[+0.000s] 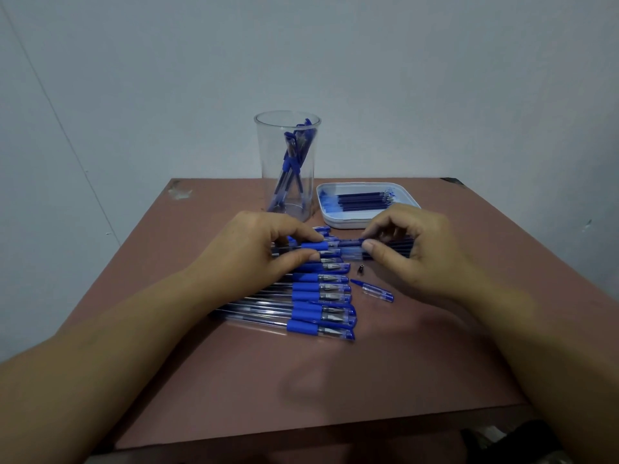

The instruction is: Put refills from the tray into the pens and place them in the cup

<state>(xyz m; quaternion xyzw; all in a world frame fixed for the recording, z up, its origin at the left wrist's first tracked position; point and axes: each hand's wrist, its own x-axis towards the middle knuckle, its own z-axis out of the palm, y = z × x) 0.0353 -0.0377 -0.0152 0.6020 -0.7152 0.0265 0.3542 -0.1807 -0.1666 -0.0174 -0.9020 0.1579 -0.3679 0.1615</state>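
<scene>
Nearest the camera, two bare forearms are reaching over a matte, reddish-brown table (pixel 335 380) whose far corners are showing chipped patches. Just beyond, a row of capped pens (pixel 311 298) is lying side by side, each a clear, glossy plastic barrel with a blue rubbery grip and a blue-tipped cap pointing right. To their right, apart from the row, a loose clear cap (pixel 376 291) with a blue clip is resting tilted on the bare surface, and a tiny dark metal tip (pixel 361 267) is sitting just beyond it. Above the row, the left hand (pixel 264 246) is pinching an open pen (pixel 313 246) at its blue grip between thumb and fingers, while the right hand (pixel 412 249) is gripping a thin dark-blue refill (pixel 351 243) between thumb and forefinger, its end meeting the pen's mouth; how far it is entering I cannot tell. More dark sticks seem to be showing under the right palm, too blurred to sort out. Farther back on the right, a white, round-cornered tray (pixel 338 222) is holding a flat bundle of dark refills (pixel 363 200), smeared with blue ink inside. Left of it, a tall clear cylindrical cup (pixel 288 195) is standing upright with several finished pens leaning inside. Behind everything, a plain pale grey wall (pixel 402 78) is filling the background.
</scene>
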